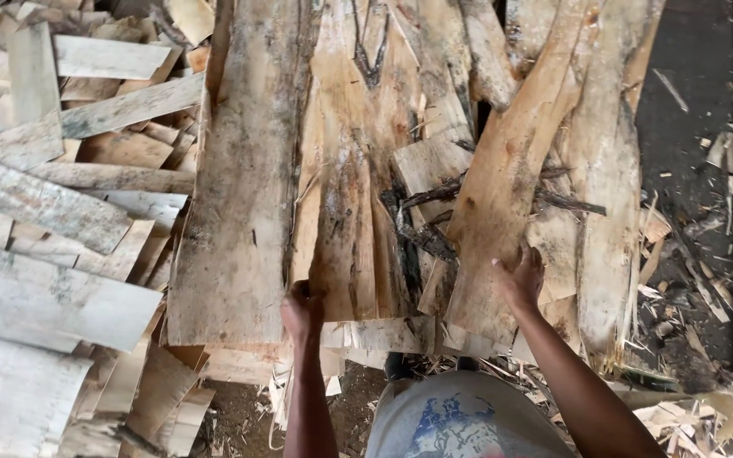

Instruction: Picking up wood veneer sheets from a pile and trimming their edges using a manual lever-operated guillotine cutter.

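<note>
From up here I see both my arms bare from the elbow down, no sleeves, gloves, watch or bands on either wrist. My left hand (301,307) and right hand (521,278) are bare too, fingers uncovered. Below them, nearest the camera, my shirt (460,420) fills the bottom edge: pale grey cloth with a blue printed patch across the chest, ragged in outline, and a few light streaks within the blue.
</note>
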